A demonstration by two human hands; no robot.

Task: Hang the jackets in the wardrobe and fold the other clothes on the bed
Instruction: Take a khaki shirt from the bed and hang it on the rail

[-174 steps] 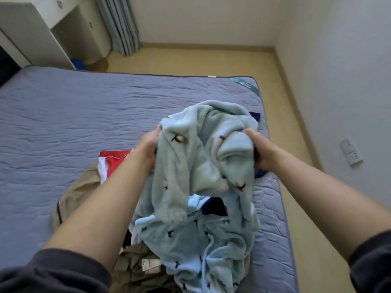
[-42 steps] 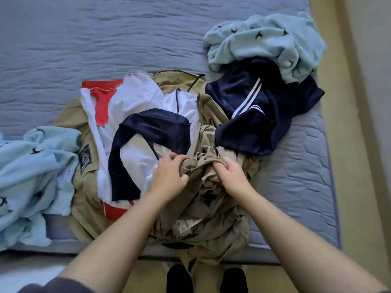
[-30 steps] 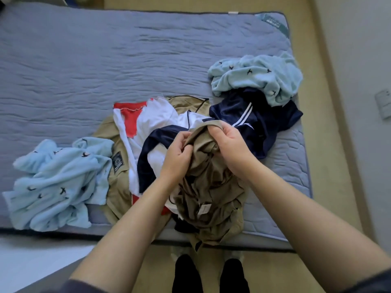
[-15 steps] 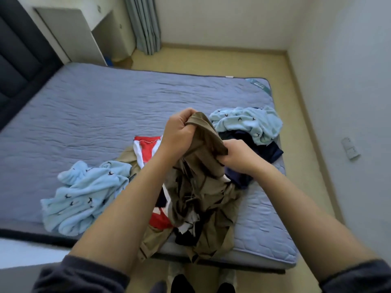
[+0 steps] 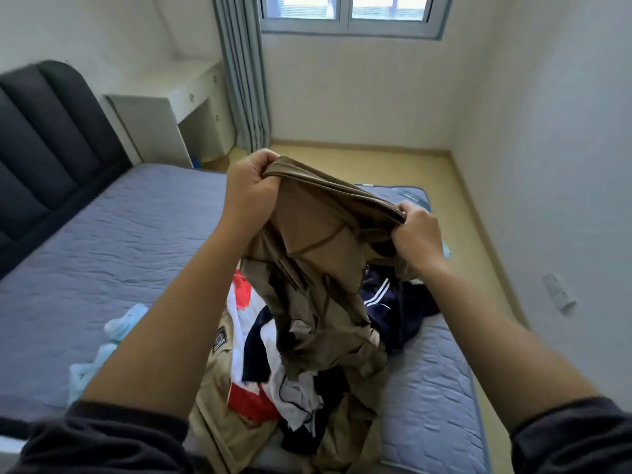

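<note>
Reaching forward from dark sleeves [image 5: 102, 436], both forearms pass over the heap of clothes [image 5: 294, 398] at the near edge of the bed [image 5: 102, 251]. In the heap lie a khaki jacket [image 5: 215, 415] with a badge patch and a navy striped top [image 5: 400, 302] towards the right edge. A pale blue fleece [image 5: 119, 323] lies to the left, partly hidden by the left forearm. Above the heap hangs the brown garment [image 5: 318, 268]. Its top band is stretched between the left hand [image 5: 253, 186], higher and farther out, and the right hand [image 5: 415, 234], lower and nearer the right edge. The left fingers [image 5: 265, 162] are curled tight over one end of the band, and the right fingers [image 5: 407, 210] pinch the other. The band slants down from left to right, and the long body of the cloth drops straight below it, crumpled, its lowest folds apparently touching the heap. It seems lifted but not free, so it likely needs raising and spreading before it shows as a jacket or something to fold; which it is cannot be told. Beyond the hands the bed's quilted blue-grey surface runs to its far edge, with a dark padded headboard [image 5: 44, 138] at the left. Farther off are a white desk [image 5: 164, 111], a grey curtain [image 5: 242, 70], a window [image 5: 349, 12] and a strip of yellow floor [image 5: 410, 169] along the right wall.
</note>
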